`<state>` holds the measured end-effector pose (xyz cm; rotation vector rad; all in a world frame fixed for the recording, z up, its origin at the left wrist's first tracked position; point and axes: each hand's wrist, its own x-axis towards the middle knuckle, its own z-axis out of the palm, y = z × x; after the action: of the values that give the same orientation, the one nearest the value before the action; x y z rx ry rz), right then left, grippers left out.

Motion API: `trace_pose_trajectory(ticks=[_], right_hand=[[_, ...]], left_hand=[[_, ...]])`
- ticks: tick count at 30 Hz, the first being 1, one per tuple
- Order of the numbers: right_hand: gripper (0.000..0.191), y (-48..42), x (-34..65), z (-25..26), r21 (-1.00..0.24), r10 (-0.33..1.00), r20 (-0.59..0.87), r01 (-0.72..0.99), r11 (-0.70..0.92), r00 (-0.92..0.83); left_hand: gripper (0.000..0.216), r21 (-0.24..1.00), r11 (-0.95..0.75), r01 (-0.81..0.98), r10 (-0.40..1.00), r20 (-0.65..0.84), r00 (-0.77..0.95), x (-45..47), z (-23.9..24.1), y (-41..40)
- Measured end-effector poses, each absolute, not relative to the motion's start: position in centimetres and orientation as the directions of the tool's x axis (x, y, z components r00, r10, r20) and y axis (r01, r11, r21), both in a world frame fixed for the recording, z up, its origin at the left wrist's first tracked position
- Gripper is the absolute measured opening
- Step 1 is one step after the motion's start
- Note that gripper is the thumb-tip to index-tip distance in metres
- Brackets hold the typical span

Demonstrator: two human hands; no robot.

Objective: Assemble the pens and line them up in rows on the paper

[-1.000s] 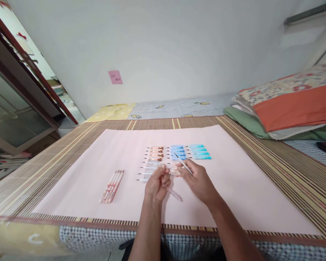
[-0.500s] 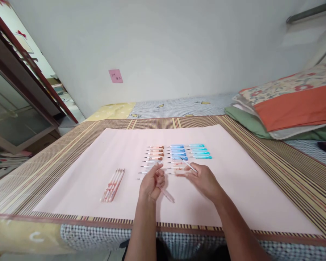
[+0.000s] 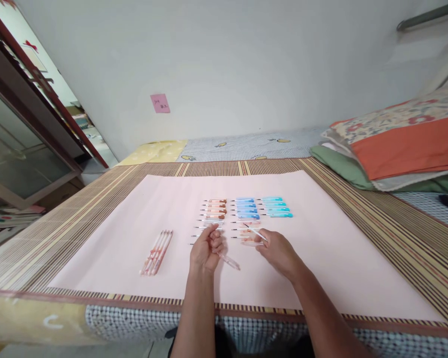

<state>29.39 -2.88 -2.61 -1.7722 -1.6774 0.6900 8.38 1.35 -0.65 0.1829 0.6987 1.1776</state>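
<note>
- Brown and tan stripes: one mat (image 3: 56,238), lying beneath everything and bearing a pale pink sheet (image 3: 100,238).
- Whole pens (image 3: 157,252), a slanting bundle, white with orange-pink decoration: lying side by side, well apart from the hands and seemingly the share left untouched.
- Pale clear pieces (image 3: 212,222), stacked rows with dark points facing left: lying partly behind the left hand, so count uncertain; probably done.
- Left hand (image 3: 207,247): hovering over the sheet, fingers curled, its grip holding one clear tube (image 3: 229,260), which is slanting down to the right.
- Brown pens (image 3: 217,210), four rows, slim sticks lying among the barrels: looking finished.
- Blue pens (image 3: 246,205), next column: lying in the same orderly fashion, likewise looking finished.
- Pink-patterned pens (image 3: 246,229), near the fingers, just below the blue: forming a short group, apparently the one being worked on, and perhaps incomplete.
- White stick (image 3: 257,232), slim and dark-tipped: pointing up to the left, pinched in the right grip.
- Clear piece (image 3: 251,243), faintly pink: showing just under the right fingers; whether it is being held or lying on the sheet, cannot tell.
- Right hand (image 3: 278,252): reaching in above the sheet, gripping the stick.
- Teal pens (image 3: 276,204), four rows: lying neatly, seemingly complete.
</note>
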Motion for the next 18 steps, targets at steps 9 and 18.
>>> trace_pose_trajectory(ticks=[9,18], right_hand=[[0.013,-2.61,29.39,-2.45,-0.673,0.997,-0.031,0.736,-0.075,0.074],[0.013,-2.44,29.35,-2.24,-0.571,0.999,-0.006,0.820,-0.043,0.048]], left_hand=[[0.007,0.484,0.408,-0.774,0.885,-0.418,0.206,8.85,-0.45,1.27],[0.010,0.485,0.407,-0.774,0.885,-0.419,0.203,9.10,-0.44,1.27]])
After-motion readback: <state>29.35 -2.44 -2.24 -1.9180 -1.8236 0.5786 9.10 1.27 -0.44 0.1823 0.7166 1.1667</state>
